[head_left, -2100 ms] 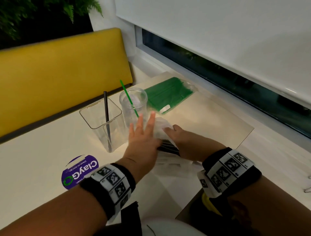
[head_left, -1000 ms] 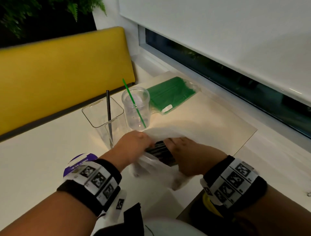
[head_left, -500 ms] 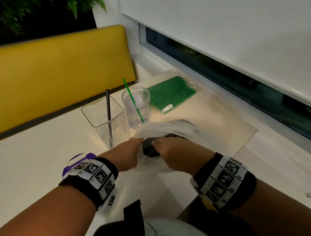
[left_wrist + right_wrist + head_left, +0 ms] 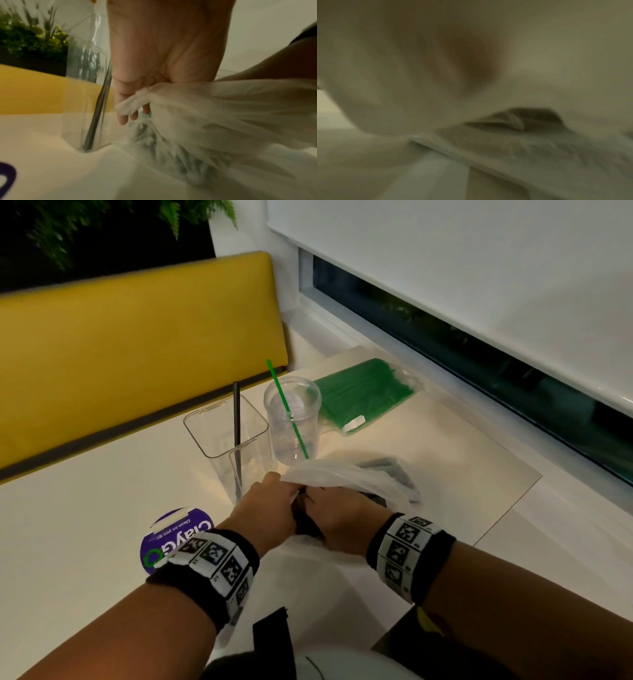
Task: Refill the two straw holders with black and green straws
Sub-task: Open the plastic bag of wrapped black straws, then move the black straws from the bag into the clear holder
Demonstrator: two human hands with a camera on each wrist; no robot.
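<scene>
A square clear holder with one black straw stands mid-table; it also shows in the left wrist view as the holder with the black straw. To its right, a round clear cup holds one green straw. A pack of green straws lies behind. A white plastic bag of black straws sits between my hands. My left hand pinches the bag's edge. My right hand curls over the dark straw bundle, with its fingertips hidden by the bag.
A purple round sticker lies on the white table by my left wrist. A yellow bench back runs behind the table. A window sill borders the right side. The right wrist view is blurred by plastic.
My left hand went from lying flat on the bag to pinching its edge. Both hands closed together at the bag's mouth, and the bag's top was raised over the black straws.
</scene>
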